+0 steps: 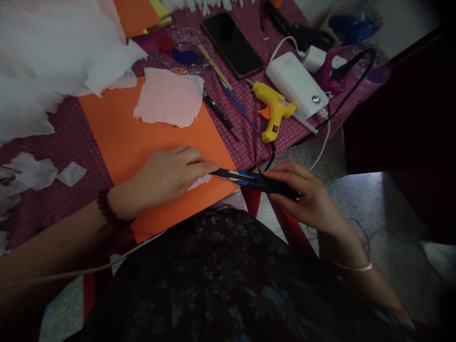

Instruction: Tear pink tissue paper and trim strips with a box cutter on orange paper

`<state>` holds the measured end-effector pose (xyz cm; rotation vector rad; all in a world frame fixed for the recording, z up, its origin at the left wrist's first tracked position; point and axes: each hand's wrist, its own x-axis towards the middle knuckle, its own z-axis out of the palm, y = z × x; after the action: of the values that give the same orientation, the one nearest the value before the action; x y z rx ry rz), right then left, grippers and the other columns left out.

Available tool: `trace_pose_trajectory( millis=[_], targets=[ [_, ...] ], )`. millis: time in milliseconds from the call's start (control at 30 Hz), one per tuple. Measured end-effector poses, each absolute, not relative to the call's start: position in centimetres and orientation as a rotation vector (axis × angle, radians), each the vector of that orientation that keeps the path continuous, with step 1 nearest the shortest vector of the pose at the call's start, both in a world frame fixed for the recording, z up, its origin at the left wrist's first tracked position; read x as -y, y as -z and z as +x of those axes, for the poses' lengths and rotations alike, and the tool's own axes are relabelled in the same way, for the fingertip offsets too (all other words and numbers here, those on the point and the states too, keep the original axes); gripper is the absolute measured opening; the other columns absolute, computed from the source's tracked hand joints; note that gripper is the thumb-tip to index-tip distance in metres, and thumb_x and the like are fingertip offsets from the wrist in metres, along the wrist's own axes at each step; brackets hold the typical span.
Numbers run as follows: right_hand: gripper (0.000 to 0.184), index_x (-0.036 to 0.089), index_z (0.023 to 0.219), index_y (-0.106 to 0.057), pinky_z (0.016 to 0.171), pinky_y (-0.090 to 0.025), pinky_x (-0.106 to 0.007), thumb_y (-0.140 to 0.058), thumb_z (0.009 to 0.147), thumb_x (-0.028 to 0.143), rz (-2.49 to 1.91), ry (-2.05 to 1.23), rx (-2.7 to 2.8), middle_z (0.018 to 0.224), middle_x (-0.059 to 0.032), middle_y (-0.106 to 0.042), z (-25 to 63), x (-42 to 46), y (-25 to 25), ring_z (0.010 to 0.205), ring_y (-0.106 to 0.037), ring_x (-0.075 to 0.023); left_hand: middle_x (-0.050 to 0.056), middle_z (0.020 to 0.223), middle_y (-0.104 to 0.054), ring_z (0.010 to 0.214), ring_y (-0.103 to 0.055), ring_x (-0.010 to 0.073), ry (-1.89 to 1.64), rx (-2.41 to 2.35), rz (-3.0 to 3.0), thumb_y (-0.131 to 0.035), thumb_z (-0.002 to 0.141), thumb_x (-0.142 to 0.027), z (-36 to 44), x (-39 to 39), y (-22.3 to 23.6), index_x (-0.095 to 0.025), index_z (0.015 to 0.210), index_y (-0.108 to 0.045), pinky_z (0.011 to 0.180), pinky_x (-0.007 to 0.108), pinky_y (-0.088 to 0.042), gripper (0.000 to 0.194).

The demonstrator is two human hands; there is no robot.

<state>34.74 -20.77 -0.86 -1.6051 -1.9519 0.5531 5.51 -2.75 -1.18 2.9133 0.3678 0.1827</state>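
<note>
My left hand (167,178) rests on an orange paper sheet (117,133) near its front right part. Its fingers are closed together over a small pale paper piece (199,182), and the index fingertip touches the front end of a black and blue stapler (249,179). The rear of that stapler is gripped by my right hand (302,192), fingers above and thumb below, just past the sheet's right edge. Higher on the orange sheet lies a torn pale pink piece (171,97). My left fingers hide most of the small piece.
A yellow glue gun (272,107) with a lit orange light lies on the checked cloth, by a white power bank (295,83) and cables. Nearby are a phone (233,42), a dark pen (223,116) and a brush (215,66). White fluffy material (53,57) covers the left.
</note>
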Motion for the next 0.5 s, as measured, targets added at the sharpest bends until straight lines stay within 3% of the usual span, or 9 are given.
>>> trace_pose_trajectory(
  millis=[233,367,500],
  targets=[
    [0.039,0.029,0.133,-0.069,0.093,-0.060,-0.045,-0.066,0.095,0.020,-1.625,-0.544,1.950,0.118,-0.0089,-0.071,34.9,21.0,0.7,0.108,-0.070,-0.0262,0.008,0.101,-0.070,0.092,-0.064,0.0226,-0.106,-0.325,2.989,-0.043,0.112,-0.035,5.8,2.6,0.4,-0.018,0.107,-0.074,0.072,0.034,-0.045,0.036],
    [0.041,0.030,0.134,-0.068,0.093,-0.060,-0.045,-0.066,0.094,0.019,-1.629,-0.544,1.968,0.119,-0.0084,-0.070,34.9,21.1,0.7,0.108,-0.070,-0.0268,0.007,0.100,-0.072,0.090,-0.066,0.0208,-0.213,-0.387,2.837,-0.041,0.111,-0.034,4.9,2.4,0.2,-0.023,0.106,-0.074,0.075,0.033,-0.048,0.036],
    [0.043,0.030,0.137,-0.067,0.097,-0.059,-0.047,-0.067,0.095,0.020,-1.625,-0.557,1.976,0.121,-0.0091,-0.069,35.1,21.1,0.9,0.111,-0.069,-0.0278,0.005,0.098,-0.071,0.087,-0.066,0.0235,-0.263,-0.511,2.774,-0.050,0.106,-0.029,1.0,3.4,-0.9,-0.031,0.105,-0.074,0.068,0.036,-0.047,0.024]
  ],
)
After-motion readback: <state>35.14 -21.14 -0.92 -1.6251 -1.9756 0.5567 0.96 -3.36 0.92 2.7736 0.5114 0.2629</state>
